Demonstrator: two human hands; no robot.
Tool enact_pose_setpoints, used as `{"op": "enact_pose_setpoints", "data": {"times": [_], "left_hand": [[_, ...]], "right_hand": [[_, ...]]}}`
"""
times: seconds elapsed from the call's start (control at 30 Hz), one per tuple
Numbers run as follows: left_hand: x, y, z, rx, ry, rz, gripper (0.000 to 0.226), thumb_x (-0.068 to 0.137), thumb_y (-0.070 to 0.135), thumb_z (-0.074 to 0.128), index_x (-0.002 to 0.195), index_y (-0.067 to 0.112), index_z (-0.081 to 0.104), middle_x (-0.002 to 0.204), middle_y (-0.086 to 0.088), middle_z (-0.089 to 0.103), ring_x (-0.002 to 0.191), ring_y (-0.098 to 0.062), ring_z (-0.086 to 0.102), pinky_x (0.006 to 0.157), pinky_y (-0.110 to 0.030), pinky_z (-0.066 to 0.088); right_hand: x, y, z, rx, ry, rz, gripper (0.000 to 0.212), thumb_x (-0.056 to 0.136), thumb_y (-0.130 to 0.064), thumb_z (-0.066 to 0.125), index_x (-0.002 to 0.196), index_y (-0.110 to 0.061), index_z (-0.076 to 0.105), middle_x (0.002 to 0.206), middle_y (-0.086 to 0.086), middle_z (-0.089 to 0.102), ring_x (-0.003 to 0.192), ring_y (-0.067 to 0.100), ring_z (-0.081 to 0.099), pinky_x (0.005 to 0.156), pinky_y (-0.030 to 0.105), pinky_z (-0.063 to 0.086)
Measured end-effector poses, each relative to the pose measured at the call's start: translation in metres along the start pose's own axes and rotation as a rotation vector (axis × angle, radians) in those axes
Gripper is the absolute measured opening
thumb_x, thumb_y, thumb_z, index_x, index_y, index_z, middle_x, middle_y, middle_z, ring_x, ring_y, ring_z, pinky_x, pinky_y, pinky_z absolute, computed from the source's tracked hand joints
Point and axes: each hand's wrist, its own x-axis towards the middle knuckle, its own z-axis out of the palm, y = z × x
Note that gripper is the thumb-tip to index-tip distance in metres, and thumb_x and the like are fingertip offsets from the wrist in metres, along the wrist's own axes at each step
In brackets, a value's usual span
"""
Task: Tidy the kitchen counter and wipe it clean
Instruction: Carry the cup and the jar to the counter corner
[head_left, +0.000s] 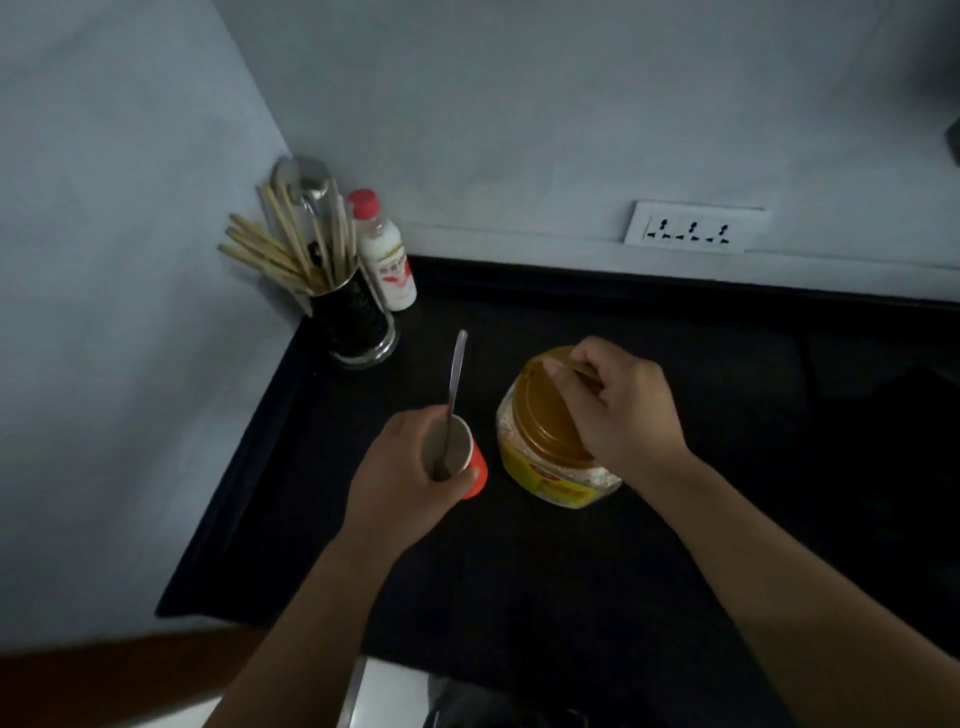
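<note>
My left hand (400, 483) grips a red paper cup (475, 462) on the black counter (571, 571); a metal spoon (454, 384) stands in the cup, its handle leaning away from me. Just right of the cup stands a clear plastic jar (550, 467) with a yellow label and an amber lid (545, 410). My right hand (623, 405) rests on top of that lid, fingers curled around its far edge. The jar's contents look like pale flakes.
In the back left corner stand a dark utensil holder (353, 322) full of chopsticks and spoons and a white bottle with a red cap (387, 260). A wall socket strip (691, 228) sits above the counter's back edge. Walls close the left and rear.
</note>
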Motion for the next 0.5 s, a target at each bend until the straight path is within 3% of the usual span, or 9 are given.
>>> {"op": "enact_pose_setpoints", "data": {"times": [0.23, 0.5], "left_hand": [[0.058, -0.05, -0.047, -0.051, 0.019, 0.015, 0.064, 0.061, 0.051, 0.066, 0.12, 0.037, 0.048, 0.111, 0.022, 0.048, 0.098, 0.009, 0.047, 0.074, -0.01, 0.034], [0.109, -0.089, -0.077, -0.008, 0.013, 0.074, 0.069, 0.065, 0.046, 0.07, 0.127, 0.03, 0.047, 0.118, 0.016, 0.049, 0.105, 0.0, 0.047, 0.081, -0.014, 0.036]], "right_hand": [[0.076, -0.029, 0.056, -0.013, 0.061, 0.059, 0.019, 0.088, -0.038, 0.053, 0.07, -0.032, 0.049, 0.062, -0.012, 0.053, 0.067, -0.007, 0.055, 0.048, 0.007, 0.037], [0.175, -0.055, 0.106, -0.064, 0.065, 0.027, 0.029, 0.086, -0.037, 0.053, 0.07, -0.013, 0.051, 0.057, -0.003, 0.051, 0.054, 0.01, 0.049, 0.047, 0.027, 0.038]]}}
